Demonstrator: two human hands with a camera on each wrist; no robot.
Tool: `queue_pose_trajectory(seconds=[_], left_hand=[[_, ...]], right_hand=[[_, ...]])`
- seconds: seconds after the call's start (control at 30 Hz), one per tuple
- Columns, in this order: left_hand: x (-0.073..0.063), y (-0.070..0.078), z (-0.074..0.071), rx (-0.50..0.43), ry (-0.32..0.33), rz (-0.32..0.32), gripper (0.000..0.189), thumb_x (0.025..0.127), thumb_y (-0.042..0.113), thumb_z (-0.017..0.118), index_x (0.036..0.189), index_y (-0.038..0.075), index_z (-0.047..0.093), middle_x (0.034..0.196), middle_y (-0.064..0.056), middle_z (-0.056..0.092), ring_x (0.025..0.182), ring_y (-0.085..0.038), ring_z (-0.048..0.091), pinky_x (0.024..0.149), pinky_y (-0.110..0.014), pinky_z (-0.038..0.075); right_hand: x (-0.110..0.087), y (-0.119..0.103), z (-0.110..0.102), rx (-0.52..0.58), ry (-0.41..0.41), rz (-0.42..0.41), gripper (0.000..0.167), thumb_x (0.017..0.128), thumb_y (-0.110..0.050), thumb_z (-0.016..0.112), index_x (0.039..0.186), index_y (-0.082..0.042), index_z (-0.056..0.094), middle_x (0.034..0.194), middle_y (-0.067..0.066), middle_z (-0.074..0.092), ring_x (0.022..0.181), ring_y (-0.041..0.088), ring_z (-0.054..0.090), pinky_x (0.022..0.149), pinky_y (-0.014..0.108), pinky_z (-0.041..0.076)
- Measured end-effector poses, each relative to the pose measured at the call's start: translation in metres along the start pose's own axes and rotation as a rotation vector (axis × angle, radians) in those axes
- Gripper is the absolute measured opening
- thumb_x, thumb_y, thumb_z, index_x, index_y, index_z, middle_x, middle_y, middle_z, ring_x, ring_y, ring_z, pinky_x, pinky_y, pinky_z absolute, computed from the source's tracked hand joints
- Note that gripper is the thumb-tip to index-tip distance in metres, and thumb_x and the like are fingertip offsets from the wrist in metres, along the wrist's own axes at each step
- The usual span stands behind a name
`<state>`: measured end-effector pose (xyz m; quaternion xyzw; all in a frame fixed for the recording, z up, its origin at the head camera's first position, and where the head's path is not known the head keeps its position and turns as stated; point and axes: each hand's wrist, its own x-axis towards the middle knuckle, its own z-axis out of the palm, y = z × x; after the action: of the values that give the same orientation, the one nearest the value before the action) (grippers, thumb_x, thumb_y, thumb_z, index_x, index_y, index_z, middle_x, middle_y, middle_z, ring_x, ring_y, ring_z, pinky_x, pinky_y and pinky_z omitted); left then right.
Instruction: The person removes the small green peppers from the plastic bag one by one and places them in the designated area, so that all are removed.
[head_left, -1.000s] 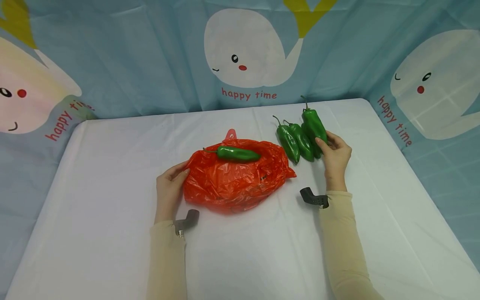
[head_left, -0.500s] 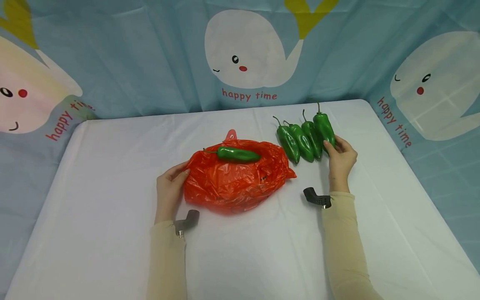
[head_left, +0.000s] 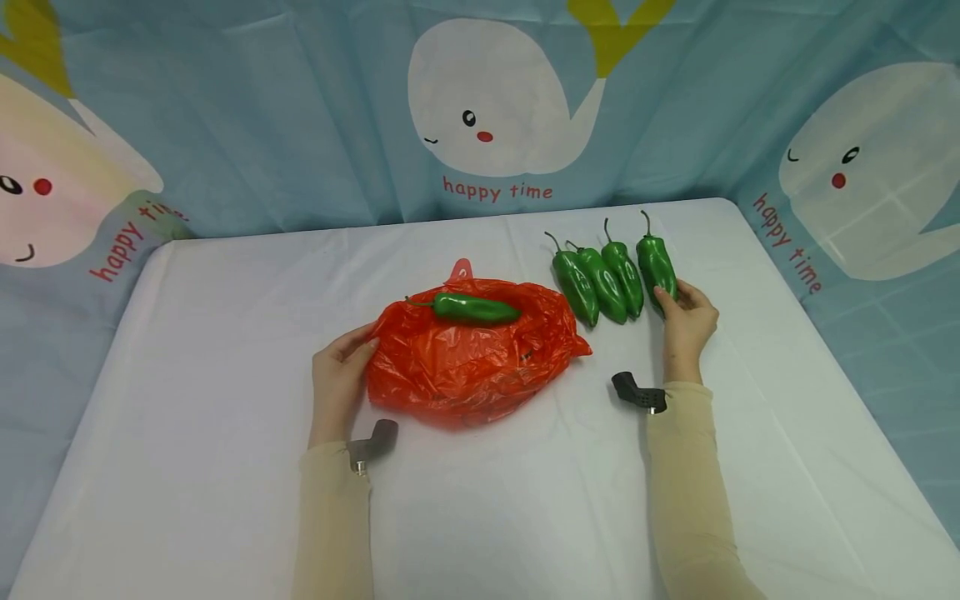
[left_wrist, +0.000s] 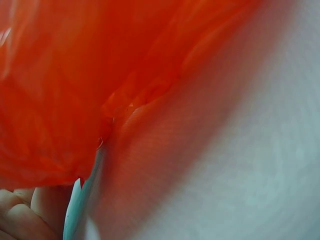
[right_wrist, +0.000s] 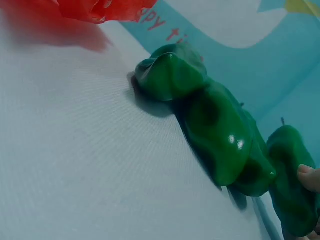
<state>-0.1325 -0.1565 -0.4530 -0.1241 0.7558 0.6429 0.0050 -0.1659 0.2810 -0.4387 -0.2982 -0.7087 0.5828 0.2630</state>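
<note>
My right hand (head_left: 688, 321) holds a long green pepper (head_left: 657, 265) near its lower end, thumb on top, at the right end of a row. Three more green peppers (head_left: 609, 283) lie side by side just left of it, stems pointing away. In the right wrist view the held pepper (right_wrist: 292, 182) shows at the right edge with my thumb on it. My left hand (head_left: 339, 375) pinches the left rim of a crumpled red plastic bag (head_left: 457, 375). Across the bag's back part lies another green pepper (head_left: 477, 308). The left wrist view is mostly filled by the red bag (left_wrist: 90, 90).
A white cloth covers the table (head_left: 210, 400), whose back edge meets a blue curtain (head_left: 300, 117) printed with whales. One bag handle (head_left: 462, 268) sticks out toward the back. Black wrist cameras (head_left: 639, 394) jut inward from both sleeves.
My right hand has carried its pepper right and toward me, from over the row down to its right end, uncovering the third pepper. The left hand and the bag have stayed put.
</note>
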Motion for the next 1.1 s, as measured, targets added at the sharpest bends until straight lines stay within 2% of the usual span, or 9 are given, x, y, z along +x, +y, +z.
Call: queue_pose_trajectory(seconds=[0.17, 0.27, 0.4, 0.63, 0.87, 1.1], left_hand=[[-0.0003, 0.0, -0.0001, -0.001, -0.001, 0.001, 0.034, 0.094, 0.024, 0.06, 0.125, 0.012, 0.063, 0.123, -0.005, 0.062, 0.111, -0.015, 0.057, 0.092, -0.021, 0.046], [-0.0003, -0.0002, -0.0003, 0.0, -0.002, -0.006, 0.034, 0.094, 0.026, 0.06, 0.125, 0.013, 0.063, 0.123, -0.004, 0.062, 0.112, -0.015, 0.057, 0.093, -0.021, 0.046], [0.0003, -0.001, -0.0004, -0.004, -0.007, -0.008, 0.035, 0.094, 0.027, 0.06, 0.125, 0.013, 0.062, 0.124, -0.005, 0.062, 0.112, -0.015, 0.056, 0.093, -0.022, 0.046], [0.0003, -0.0004, -0.0002, -0.003, -0.005, -0.009, 0.034, 0.094, 0.026, 0.06, 0.125, 0.012, 0.063, 0.123, -0.005, 0.062, 0.11, -0.015, 0.058, 0.091, -0.02, 0.047], [-0.0008, 0.0013, 0.0, -0.003, -0.001, 0.001, 0.034, 0.094, 0.024, 0.06, 0.125, 0.01, 0.062, 0.122, -0.006, 0.062, 0.11, -0.014, 0.058, 0.09, -0.019, 0.047], [0.0003, -0.0003, 0.0003, -0.014, -0.005, 0.0, 0.034, 0.094, 0.024, 0.06, 0.125, 0.011, 0.062, 0.123, -0.006, 0.062, 0.11, -0.014, 0.058, 0.091, -0.019, 0.046]], right_hand=[[-0.0002, 0.0025, 0.0, 0.001, -0.053, 0.012, 0.039, 0.084, -0.009, 0.071, 0.12, 0.003, 0.062, 0.119, 0.018, 0.061, 0.097, 0.011, 0.058, 0.083, 0.017, 0.048], [0.0, 0.0023, -0.0004, -0.007, -0.076, 0.024, 0.04, 0.085, -0.01, 0.071, 0.121, 0.002, 0.061, 0.12, 0.018, 0.06, 0.097, 0.011, 0.058, 0.083, 0.017, 0.048], [0.0001, 0.0013, -0.0014, -0.013, -0.076, 0.029, 0.041, 0.085, -0.012, 0.07, 0.122, 0.002, 0.06, 0.121, 0.017, 0.06, 0.094, 0.008, 0.056, 0.082, 0.017, 0.047], [0.0011, 0.0016, -0.0035, -0.014, -0.061, 0.022, 0.037, 0.087, -0.008, 0.068, 0.121, 0.002, 0.061, 0.121, 0.018, 0.06, 0.103, 0.015, 0.057, 0.088, 0.021, 0.047], [0.0026, 0.0034, -0.0026, -0.051, -0.092, 0.026, 0.033, 0.09, -0.007, 0.063, 0.122, 0.0, 0.061, 0.122, 0.017, 0.06, 0.103, 0.014, 0.056, 0.088, 0.021, 0.047], [0.0032, 0.005, -0.0026, -0.108, -0.14, 0.023, 0.034, 0.094, -0.012, 0.057, 0.127, -0.001, 0.058, 0.128, 0.014, 0.057, 0.112, 0.016, 0.055, 0.092, 0.021, 0.045]])
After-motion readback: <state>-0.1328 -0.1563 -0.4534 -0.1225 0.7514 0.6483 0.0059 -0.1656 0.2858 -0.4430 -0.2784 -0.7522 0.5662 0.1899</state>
